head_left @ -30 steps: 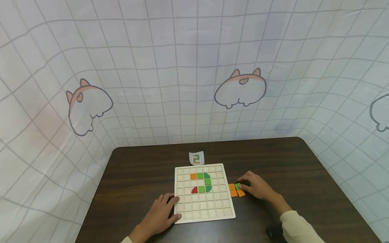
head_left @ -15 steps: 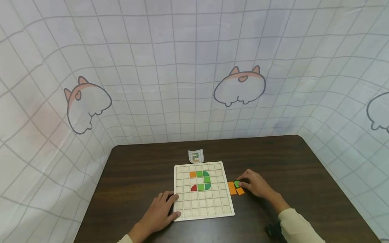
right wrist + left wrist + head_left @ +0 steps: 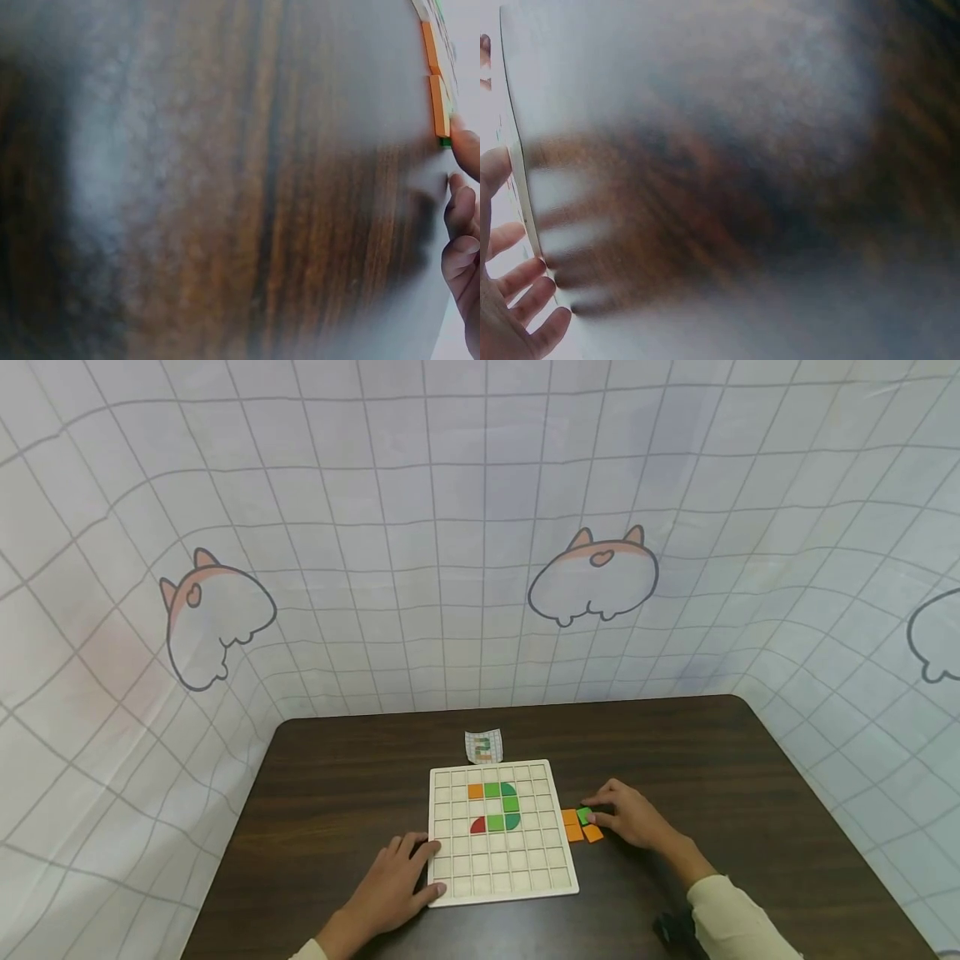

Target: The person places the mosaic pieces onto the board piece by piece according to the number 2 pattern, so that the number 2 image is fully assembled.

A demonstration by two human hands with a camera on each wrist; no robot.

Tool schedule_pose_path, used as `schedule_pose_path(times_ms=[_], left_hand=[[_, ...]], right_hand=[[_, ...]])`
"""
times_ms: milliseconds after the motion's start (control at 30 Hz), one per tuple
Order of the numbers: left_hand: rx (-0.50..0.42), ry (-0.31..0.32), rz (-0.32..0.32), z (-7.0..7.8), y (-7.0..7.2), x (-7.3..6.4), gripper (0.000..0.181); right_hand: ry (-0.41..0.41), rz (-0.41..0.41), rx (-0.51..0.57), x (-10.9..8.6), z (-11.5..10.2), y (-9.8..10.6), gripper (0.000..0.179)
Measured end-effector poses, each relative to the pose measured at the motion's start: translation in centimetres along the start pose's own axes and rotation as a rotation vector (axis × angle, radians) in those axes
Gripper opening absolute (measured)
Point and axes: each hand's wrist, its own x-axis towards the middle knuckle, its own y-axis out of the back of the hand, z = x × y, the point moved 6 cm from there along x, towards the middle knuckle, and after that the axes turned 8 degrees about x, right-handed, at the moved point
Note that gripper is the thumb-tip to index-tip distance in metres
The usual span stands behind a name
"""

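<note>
In the head view a white grid board (image 3: 502, 860) lies on the table, bearing orange, green and red tiles in a curved figure. My left hand (image 3: 393, 881) rests at the board's left side, fingers spread, with thumb and a fingertip on its rim. Right of the board, my right hand (image 3: 630, 814) holds a light green square tile (image 3: 583, 816) between thumb and index finger, low over the table. Several orange square tiles (image 3: 572, 832) lie against that green one. The right wrist view shows the thumb (image 3: 466, 152) on the green tile (image 3: 445, 142), beside orange tile edges (image 3: 438, 105).
A small paper card (image 3: 483, 747) with a coloured grid pattern lies behind the board. A dark object (image 3: 670, 931), its kind unclear, is by the right sleeve. The dark wooden table (image 3: 322, 793) ends at a white gridded curtain (image 3: 405, 610).
The view has shifted slightly. My right thumb and index finger have stayed at the green tile, which has turned a little. The left hand and the board keep their places.
</note>
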Motion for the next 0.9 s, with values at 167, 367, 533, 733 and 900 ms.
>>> schedule_pose_path(times_ms=[167, 367, 533, 733, 900], left_hand=[[-0.002, 0.001, 0.006, 0.03, -0.05, -0.08, 0.06], [-0.006, 0.002, 0.004, -0.05, -0.05, -0.07, 0.06], [-0.002, 0.001, 0.002, -0.03, 0.02, -0.1, 0.061], [0.01, 0.006, 0.006, -0.04, 0.03, -0.04, 0.062], [0.008, 0.006, 0.003, -0.06, -0.12, -0.01, 0.061]], right_hand=[[0.006, 0.01, 0.001, 0.04, 0.15, -0.2, 0.022], [0.009, 0.02, 0.016, 0.0, 0.11, -0.37, 0.015], [0.061, 0.03, 0.012, -0.25, -0.21, -0.57, 0.014], [0.103, 0.064, -0.003, -0.38, -0.39, -0.62, 0.014], [0.09, 0.061, 0.01, -0.43, -0.4, -0.65, 0.013]])
